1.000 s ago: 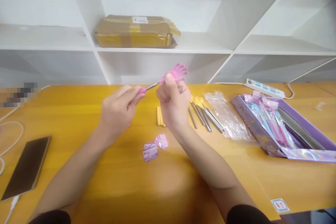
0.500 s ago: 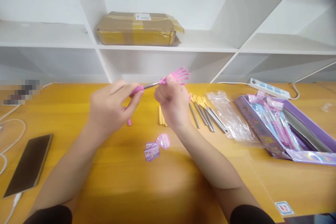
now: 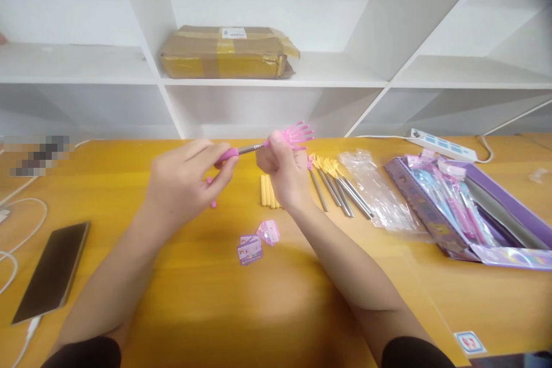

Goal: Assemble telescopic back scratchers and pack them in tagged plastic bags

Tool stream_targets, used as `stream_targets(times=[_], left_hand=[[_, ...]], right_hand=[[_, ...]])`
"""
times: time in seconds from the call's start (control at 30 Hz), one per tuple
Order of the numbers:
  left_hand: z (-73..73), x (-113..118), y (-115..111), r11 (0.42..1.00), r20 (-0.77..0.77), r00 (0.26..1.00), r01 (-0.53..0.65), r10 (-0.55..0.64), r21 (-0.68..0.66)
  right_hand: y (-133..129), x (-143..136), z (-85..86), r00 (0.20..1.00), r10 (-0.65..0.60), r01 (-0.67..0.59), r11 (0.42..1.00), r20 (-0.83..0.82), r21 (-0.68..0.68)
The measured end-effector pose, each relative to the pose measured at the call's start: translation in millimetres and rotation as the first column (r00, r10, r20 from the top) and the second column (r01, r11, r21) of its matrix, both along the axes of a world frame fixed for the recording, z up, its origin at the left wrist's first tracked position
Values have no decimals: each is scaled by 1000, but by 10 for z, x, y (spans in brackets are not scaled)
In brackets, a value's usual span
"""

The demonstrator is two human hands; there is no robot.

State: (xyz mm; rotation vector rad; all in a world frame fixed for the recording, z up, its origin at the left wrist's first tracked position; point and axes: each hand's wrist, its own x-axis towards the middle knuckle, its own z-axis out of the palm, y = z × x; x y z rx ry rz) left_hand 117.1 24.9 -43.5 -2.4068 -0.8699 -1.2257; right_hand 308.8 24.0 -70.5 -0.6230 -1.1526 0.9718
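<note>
My left hand (image 3: 187, 184) is closed round the pink handle of a back scratcher (image 3: 249, 149), whose short metal rod lies bare between my hands. Thumb and curled fingers of my right hand (image 3: 285, 175) grip the other end at the base of its pink claw-shaped head, the tines pointing right. Just right of that hand, several scratcher rods (image 3: 340, 190) with yellow heads and one with a pink head lie on the table. Yellow handles (image 3: 268, 192) lie partly hidden behind my right hand. Pink handles (image 3: 212, 198) show behind my left fingers, mostly covered.
Small printed cards (image 3: 250, 248) lie in front of my hands. At right are clear plastic bags (image 3: 379, 195), a purple box (image 3: 409, 207) of wrapped items and a power strip (image 3: 442, 145). A phone (image 3: 52, 273) lies left; a taped carton (image 3: 224, 60) sits on the shelf.
Both hands have come down slightly with the back scratcher, which now lies closer to level. The grip of each hand looks the same.
</note>
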Motion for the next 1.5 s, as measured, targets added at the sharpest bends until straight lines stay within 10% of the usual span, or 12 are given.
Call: stream_targets(times=[0.6,1.07,1.23,1.37,1.5], left_hand=[[-55,11,30,995,-60,997,-58,54,-77],[-429,-75,659,992,-112,992,-64,51,-108],[-459,-666,1086,995,-71,993,-96,93,-27],[-440,-1283,1357,986,-3,987,-162,162,25],[-432,-1463,1388,985,-71,982,-171,173,24]], right_hand=[[57,20,-76,999,-13,14,999,33,-41],[483,143,-380,998,-63,55,969,-28,-243],[775,878,-186,903,-377,301,898,-205,-322],[739,1842,25,655,-671,589,741,-348,-322],[623,2338,26,550,-728,691,672,-410,-267]])
